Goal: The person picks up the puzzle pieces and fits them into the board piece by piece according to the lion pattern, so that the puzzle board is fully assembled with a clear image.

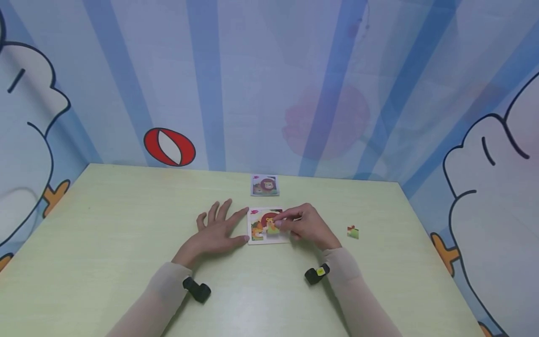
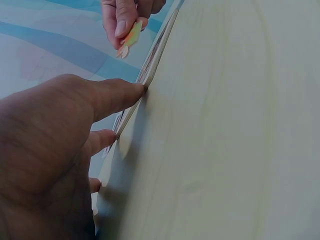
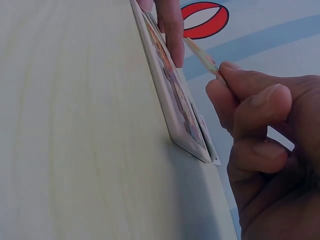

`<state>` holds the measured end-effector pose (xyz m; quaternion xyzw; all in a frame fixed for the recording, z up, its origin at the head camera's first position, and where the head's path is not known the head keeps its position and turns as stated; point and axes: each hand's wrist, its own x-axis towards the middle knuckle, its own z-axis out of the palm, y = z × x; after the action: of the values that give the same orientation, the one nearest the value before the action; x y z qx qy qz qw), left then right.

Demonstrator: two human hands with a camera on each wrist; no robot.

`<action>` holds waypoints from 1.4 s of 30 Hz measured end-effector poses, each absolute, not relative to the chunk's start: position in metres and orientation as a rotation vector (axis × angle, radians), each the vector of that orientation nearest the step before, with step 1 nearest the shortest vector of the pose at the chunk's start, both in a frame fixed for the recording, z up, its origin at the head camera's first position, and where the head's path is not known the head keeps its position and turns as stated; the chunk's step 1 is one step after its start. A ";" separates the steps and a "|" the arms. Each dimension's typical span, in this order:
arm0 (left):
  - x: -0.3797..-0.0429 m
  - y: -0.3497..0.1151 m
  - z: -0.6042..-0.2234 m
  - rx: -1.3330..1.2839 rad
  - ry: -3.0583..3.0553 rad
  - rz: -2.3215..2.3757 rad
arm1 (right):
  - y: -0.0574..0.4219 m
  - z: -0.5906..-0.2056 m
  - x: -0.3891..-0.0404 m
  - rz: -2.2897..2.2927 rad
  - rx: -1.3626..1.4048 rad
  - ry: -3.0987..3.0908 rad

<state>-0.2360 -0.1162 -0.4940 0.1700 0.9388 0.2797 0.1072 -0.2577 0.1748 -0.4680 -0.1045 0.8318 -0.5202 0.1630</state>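
A small square jigsaw puzzle board with a lion picture lies on the table in the middle of the head view. My left hand has its fingers spread on the left, its thumb and forefinger touching the board's left edge. Between the thumb and fingers of my right hand is a puzzle piece, pinched above the board. In the right wrist view this piece is tilted and apart from the board. The left wrist view shows the thumb against the board's side.
A loose green and red puzzle piece lies on the table to the right of my right hand. Behind the board is a card with a lion picture, near the table's back edge. A printed cloth rises behind the pale table.
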 end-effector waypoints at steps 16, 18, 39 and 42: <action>-0.232 -0.116 -0.487 0.478 2.761 0.782 | 0.169 -0.475 -0.256 -1.479 -0.296 2.374; -0.233 -0.116 -0.488 0.481 2.763 0.781 | 0.169 -0.475 -0.255 -1.482 -0.296 2.371; -0.235 -0.116 -0.493 0.490 2.758 0.826 | 0.166 -0.478 -0.255 -1.462 -0.350 2.385; -0.236 -0.116 -0.493 0.491 2.758 0.817 | 0.166 -0.479 -0.254 -1.431 -0.373 2.411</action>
<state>-0.2356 -0.1160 -0.4929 0.1672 0.9393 0.2782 0.1114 -0.2545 0.1655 -0.4785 -0.1303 0.8419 -0.4998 0.1560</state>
